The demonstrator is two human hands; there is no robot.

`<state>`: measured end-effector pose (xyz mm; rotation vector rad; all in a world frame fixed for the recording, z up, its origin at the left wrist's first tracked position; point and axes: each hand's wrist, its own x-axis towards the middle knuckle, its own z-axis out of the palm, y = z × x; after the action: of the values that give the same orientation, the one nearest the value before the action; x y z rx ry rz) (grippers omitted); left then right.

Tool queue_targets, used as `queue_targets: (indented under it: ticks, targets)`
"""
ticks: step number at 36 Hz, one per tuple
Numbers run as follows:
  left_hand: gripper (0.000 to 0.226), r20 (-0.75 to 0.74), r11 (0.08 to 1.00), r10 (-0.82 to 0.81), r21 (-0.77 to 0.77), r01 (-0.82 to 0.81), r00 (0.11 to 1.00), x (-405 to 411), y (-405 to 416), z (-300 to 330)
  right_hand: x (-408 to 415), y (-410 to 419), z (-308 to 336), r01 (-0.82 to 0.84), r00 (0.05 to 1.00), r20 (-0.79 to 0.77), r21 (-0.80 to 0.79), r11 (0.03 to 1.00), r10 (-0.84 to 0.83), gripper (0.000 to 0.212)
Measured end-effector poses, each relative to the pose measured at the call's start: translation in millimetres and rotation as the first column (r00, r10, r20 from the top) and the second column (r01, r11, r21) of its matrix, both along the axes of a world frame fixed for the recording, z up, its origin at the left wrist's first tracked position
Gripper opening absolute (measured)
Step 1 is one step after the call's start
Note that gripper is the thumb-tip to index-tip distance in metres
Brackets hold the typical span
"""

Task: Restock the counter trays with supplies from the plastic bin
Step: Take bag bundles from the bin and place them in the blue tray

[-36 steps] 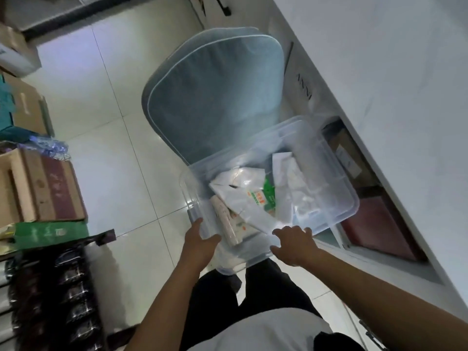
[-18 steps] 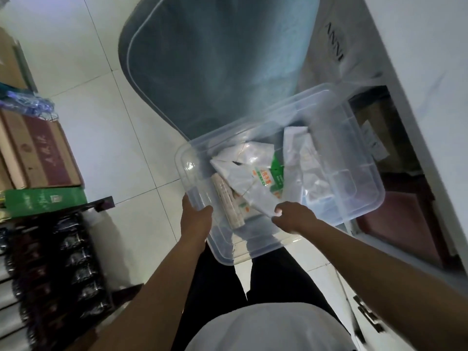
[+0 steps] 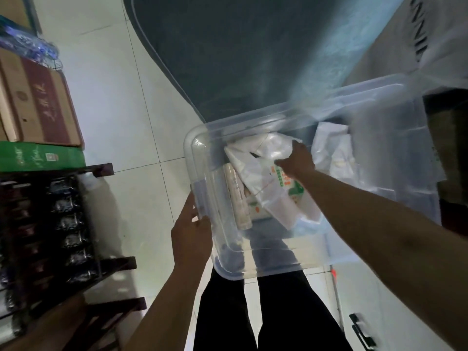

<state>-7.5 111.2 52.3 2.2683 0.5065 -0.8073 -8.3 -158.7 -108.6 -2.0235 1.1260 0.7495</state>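
Observation:
A clear plastic bin (image 3: 273,264) is held up in front of me, above my legs. My left hand (image 3: 191,236) grips its near left rim. My right hand (image 3: 295,158) is inside the bin, fingers spread on a white plastic packet with green and orange print (image 3: 255,173). Whether it grips the packet I cannot tell. A sleeve of stacked paper cups (image 3: 238,196) lies along the bin's left side. More white packets (image 3: 331,153) lie further right in the bin. The counter trays are out of view.
A grey cushioned chair (image 3: 240,51) stands just beyond the bin. Cardboard boxes (image 3: 38,97) and a green carton (image 3: 40,157) sit on a dark wooden rack of bottles (image 3: 58,224) at left. White cabinet fronts with a black handle (image 3: 362,330) are at lower right.
My right hand left the bin's near rim and reached inside onto the white packet. The bin came closer and higher in view. My left hand kept its grip on the rim.

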Motion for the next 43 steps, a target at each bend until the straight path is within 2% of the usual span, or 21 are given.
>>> queue_targets:
  ticks: [3,6,9,12,14,16,19,21,23,25,26,29,31,33,35,37,39,40,42,43]
  targets:
    - [0.062,0.047,1.000,-0.024,0.012,0.024,0.999,-3,-4,-2,19,-7,-22,-0.103,0.992,-0.080,-0.053,0.993,0.099,0.093]
    - [0.062,0.105,0.998,-0.061,0.016,0.060,0.993,-6,-2,-3,26,-9,-41,-0.162,0.981,-0.122,-0.115,0.980,0.148,0.086]
    - [0.062,0.112,1.000,-0.006,0.011,0.004,0.994,-7,-1,-8,26,-7,-51,-0.270,0.962,-0.135,-0.294,0.917,0.239,0.066]
    - [0.063,0.100,1.000,0.017,-0.019,-0.016,0.995,-7,-1,-8,24,-5,-47,-0.306,0.952,-0.121,-0.356,0.883,0.281,0.041]
    - [0.063,0.084,1.000,-0.024,-0.009,0.025,0.996,-6,-4,-2,20,-5,-40,-0.303,0.953,-0.113,-0.330,0.894,0.281,0.032]
    - [0.069,0.065,0.999,-0.032,0.024,0.030,0.997,-6,-12,6,14,-6,-29,-0.222,0.975,-0.066,-0.253,0.942,0.212,0.028]
    - [0.078,0.251,0.982,-0.171,0.125,0.144,0.953,-8,-25,23,3,-5,-7,-0.113,0.993,-0.028,-0.058,0.992,0.111,0.034]
    - [0.073,0.325,0.965,-0.262,0.099,0.243,0.909,-10,-31,31,-6,-4,11,-0.001,0.998,-0.055,0.084,0.996,0.005,0.041]
    - [0.061,0.245,0.966,-0.245,-0.020,0.258,0.938,-10,-38,33,-18,-3,27,0.213,0.976,-0.100,0.273,0.938,-0.192,0.051]
    - [0.051,0.028,0.975,-0.161,-0.152,0.163,0.987,-7,-48,32,-35,-1,49,0.407,0.913,-0.173,0.445,0.798,-0.369,0.059]
    - [0.049,-0.089,0.974,-0.112,-0.206,0.092,0.990,-5,-53,30,-44,0,60,0.454,0.889,-0.205,0.506,0.734,-0.409,0.062]
    - [0.053,-0.386,0.906,0.060,-0.367,-0.213,0.921,8,-64,28,-73,11,90,0.494,0.854,-0.253,0.668,0.557,-0.454,0.070]
    - [0.069,-0.526,0.838,0.098,-0.415,-0.355,0.845,17,-67,24,-89,20,109,0.482,0.849,-0.251,0.730,0.484,-0.465,0.069]
    - [0.069,-0.581,0.829,0.051,-0.429,-0.359,0.812,25,-72,22,-101,28,126,0.444,0.855,-0.232,0.789,0.424,-0.464,0.055]
    - [0.051,-0.586,0.843,-0.003,-0.437,-0.312,0.810,30,-77,21,-110,35,140,0.392,0.868,-0.203,0.840,0.375,-0.454,0.044]
    - [0.029,-0.562,0.857,-0.025,-0.438,-0.271,0.827,33,-77,20,-114,38,150,0.369,0.870,-0.190,0.862,0.346,-0.454,0.034]
    - [0.021,-0.525,0.869,-0.036,-0.437,-0.232,0.850,35,-73,22,-113,37,153,0.379,0.856,-0.188,0.862,0.338,-0.481,0.033]
    - [0.021,-0.501,0.877,-0.035,-0.430,-0.213,0.865,36,-72,24,-110,35,152,0.408,0.838,-0.183,0.836,0.367,-0.513,0.034]
    - [0.022,-0.450,0.904,-0.021,-0.390,-0.176,0.893,38,-69,28,-104,27,140,0.538,0.767,-0.129,0.662,0.522,-0.628,0.040]
    - [0.023,-0.425,0.918,-0.013,-0.364,-0.158,0.905,38,-67,30,-102,21,130,0.601,0.749,-0.064,0.484,0.636,-0.660,0.046]
